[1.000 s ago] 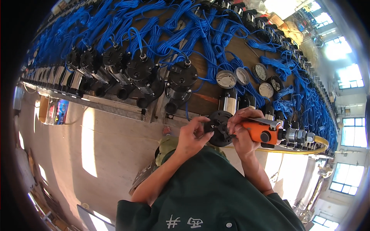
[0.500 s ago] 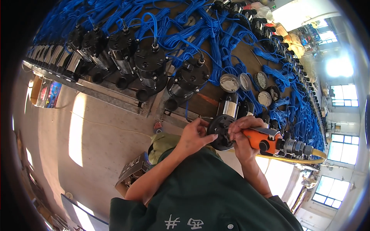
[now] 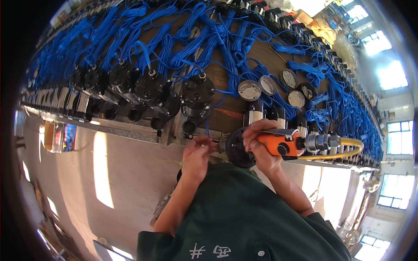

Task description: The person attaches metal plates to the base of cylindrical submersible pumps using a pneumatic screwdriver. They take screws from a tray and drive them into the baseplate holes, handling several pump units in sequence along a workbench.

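My right hand is wrapped round an orange air screwdriver, which has metal fittings and a yellow hose at its rear. The tool's front end is hidden behind my fingers, close to the round black end of a pump. My left hand is to the left of that black end and apart from it, its fingers pinched together. A tiny pale spot shows at the fingertips, too small to name. Silver pump bodies lie just beyond the black end.
Upright black pumps line the bench edge on the left. Bundles of blue cable cover much of the bench. Round metal dishes, some holding small parts, sit beyond my right hand. A cardboard box stands on the floor.
My left hand has drawn away from the black pump end to the left, its fingers now pinched. The screwdriver in my right hand stays by the pump end. The view has shifted somewhat.
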`<state>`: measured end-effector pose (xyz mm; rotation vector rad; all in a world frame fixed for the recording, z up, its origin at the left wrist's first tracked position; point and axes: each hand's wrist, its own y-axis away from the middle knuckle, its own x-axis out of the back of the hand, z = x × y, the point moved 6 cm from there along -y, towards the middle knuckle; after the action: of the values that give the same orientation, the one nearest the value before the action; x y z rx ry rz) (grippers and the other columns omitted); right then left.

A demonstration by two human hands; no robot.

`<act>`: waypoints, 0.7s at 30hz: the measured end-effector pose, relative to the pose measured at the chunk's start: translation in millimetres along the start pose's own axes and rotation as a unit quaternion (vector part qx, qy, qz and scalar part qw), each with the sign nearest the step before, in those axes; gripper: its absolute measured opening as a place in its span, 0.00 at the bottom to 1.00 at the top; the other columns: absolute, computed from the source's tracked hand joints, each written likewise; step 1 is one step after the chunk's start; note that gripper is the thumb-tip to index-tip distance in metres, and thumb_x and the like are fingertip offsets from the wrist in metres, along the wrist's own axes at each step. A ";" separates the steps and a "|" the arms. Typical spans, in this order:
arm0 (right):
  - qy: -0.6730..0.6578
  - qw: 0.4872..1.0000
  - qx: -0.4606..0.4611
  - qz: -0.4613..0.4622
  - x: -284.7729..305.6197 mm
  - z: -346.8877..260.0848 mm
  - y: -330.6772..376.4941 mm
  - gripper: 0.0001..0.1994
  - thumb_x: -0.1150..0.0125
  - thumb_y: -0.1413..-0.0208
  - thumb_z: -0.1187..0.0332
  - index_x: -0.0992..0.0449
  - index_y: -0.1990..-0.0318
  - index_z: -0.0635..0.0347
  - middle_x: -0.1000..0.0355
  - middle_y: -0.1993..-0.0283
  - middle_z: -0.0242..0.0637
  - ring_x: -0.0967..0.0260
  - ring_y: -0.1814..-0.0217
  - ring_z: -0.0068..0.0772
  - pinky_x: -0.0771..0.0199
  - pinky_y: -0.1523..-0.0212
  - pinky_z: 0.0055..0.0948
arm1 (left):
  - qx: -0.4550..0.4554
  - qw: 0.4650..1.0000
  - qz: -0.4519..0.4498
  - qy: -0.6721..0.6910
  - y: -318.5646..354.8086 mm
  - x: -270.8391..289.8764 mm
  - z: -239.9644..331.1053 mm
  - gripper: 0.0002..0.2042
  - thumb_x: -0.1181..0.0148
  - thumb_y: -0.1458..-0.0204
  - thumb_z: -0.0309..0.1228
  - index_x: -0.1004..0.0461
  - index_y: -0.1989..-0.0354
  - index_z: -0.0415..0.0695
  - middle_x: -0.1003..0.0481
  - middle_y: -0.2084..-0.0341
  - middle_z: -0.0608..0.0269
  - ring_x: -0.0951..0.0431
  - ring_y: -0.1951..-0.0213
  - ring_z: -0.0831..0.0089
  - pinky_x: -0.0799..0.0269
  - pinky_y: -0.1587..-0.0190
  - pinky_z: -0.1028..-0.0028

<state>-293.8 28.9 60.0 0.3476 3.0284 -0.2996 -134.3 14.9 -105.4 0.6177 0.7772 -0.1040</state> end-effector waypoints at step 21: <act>-0.186 0.964 0.138 0.131 35.0 -46.4 -3.2 0.17 0.54 0.59 0.81 0.38 0.57 0.70 0.32 0.74 0.45 0.36 0.77 0.30 0.32 0.70 0.29 | 0.153 0.978 -0.141 0.019 17.5 -74.8 4.9 0.09 0.47 0.41 0.30 0.27 0.58 0.37 0.23 0.67 0.53 0.24 0.72 0.72 0.31 0.74 0.76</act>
<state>-331.1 42.8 102.5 0.6252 2.5367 -0.6822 -179.5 16.5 -43.1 0.7981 0.8913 -0.4803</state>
